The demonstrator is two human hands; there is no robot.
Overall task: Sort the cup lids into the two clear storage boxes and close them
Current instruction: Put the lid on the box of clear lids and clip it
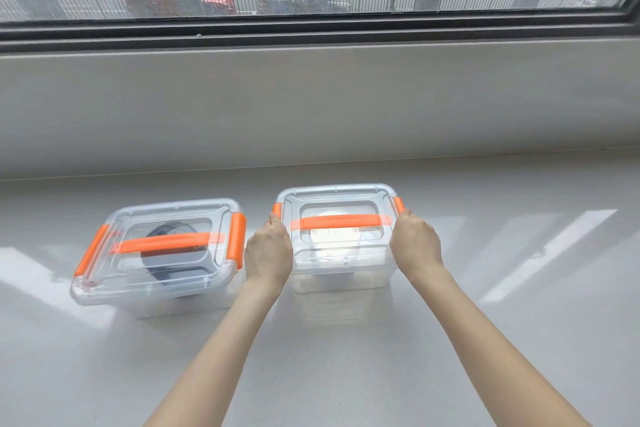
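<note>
Two clear storage boxes with orange handles and latches stand side by side on the pale counter (346,374). The left box (114,291) has its lid on and both orange side latches down; black cup lids (173,230) show through it. The right box (341,274) also has its lid on, with white cup lids (332,218) visible inside. My left hand (268,255) presses against the right box's left latch, and my right hand (415,244) grips its right latch. The latches are mostly hidden under my fingers.
A pale wall (311,107) rises behind the counter up to a dark-framed window (311,28). Beyond the glass are a fence, trees and parked cars. Bright patches of sunlight fall across the counter to the left and right of the boxes.
</note>
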